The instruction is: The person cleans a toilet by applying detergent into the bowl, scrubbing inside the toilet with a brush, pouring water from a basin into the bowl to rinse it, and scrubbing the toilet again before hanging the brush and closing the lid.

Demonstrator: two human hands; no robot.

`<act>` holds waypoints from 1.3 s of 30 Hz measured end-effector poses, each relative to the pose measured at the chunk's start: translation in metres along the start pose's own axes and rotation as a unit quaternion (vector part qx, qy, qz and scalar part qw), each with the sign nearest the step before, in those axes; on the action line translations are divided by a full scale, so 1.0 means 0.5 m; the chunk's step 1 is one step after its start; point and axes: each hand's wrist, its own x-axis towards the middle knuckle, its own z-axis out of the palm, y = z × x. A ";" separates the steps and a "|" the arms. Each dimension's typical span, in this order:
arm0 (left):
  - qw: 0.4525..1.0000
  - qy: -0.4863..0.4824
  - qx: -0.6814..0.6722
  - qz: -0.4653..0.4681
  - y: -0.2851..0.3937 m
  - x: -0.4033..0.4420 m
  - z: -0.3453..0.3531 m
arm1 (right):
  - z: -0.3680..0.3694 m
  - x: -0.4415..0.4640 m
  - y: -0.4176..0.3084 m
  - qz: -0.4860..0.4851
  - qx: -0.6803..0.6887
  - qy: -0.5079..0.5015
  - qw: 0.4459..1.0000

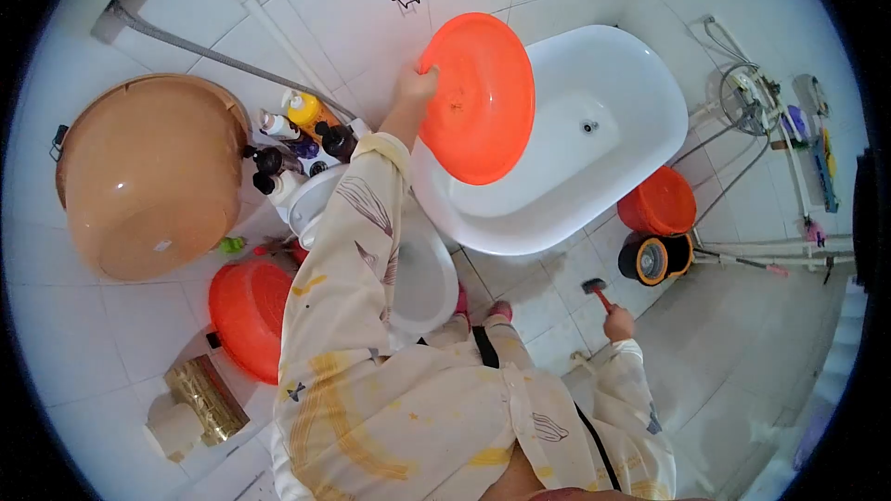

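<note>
My left hand (417,85) is stretched forward, closed on the rim of an orange plastic basin (483,97). The basin is tilted, its hollow side facing me, and covers part of the white bathtub (640,83) behind it. Low on the right, my right hand (619,324) is wrapped round the red handle of a small brush (595,288). The brush's dark head points away from me, above the tiled floor.
Left of my arm are a white toilet (422,283) and several pump bottles (306,116). A large tan tub (153,176) and a red basin (246,315) hang on the wall. Beyond my right hand stand an orange bucket (659,202) and a black-and-orange mop bucket (647,262).
</note>
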 end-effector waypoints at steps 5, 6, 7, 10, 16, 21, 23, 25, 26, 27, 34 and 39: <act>0.987 0.006 -0.128 -0.093 -0.003 0.081 0.022 | 0.023 0.058 0.158 0.085 0.082 0.016 0.993; 0.979 -0.021 -0.164 -0.118 0.001 0.092 0.024 | 0.014 0.064 0.181 0.066 0.103 0.035 0.992; 0.980 -0.010 -0.162 -0.115 0.026 0.085 0.028 | 0.021 0.077 0.200 0.067 0.092 0.037 0.993; 0.971 0.075 -0.171 -0.151 0.094 0.097 0.073 | 0.009 0.124 0.250 0.079 0.081 0.036 0.993; 0.960 0.210 -0.185 -0.013 0.108 0.167 0.093 | -0.049 0.236 0.299 0.094 0.141 -0.016 0.985; 0.893 0.284 -0.336 -0.096 0.166 0.204 0.052 | -0.065 0.325 0.307 0.081 0.115 -0.008 0.990; 0.889 0.301 -0.333 -0.086 0.165 0.242 0.043 | -0.118 0.328 0.269 0.119 0.155 -0.001 0.981; 0.885 0.317 -0.332 -0.078 0.173 0.270 0.042 | -0.150 0.332 0.242 0.097 0.157 -0.006 0.983; 0.880 0.309 -0.350 -0.084 0.176 0.282 0.042 | -0.159 0.336 0.235 0.077 0.159 -0.009 0.984; 0.876 0.301 -0.367 -0.089 0.182 0.292 0.041 | -0.151 0.346 0.237 0.075 0.159 -0.009 0.984; 0.883 0.285 -0.353 -0.122 0.235 0.307 0.046 | -0.117 0.369 0.232 0.006 0.120 -0.005 0.993; 0.883 0.310 -0.348 -0.060 0.214 0.352 0.040 | -0.100 0.372 0.247 0.005 0.115 -0.018 0.993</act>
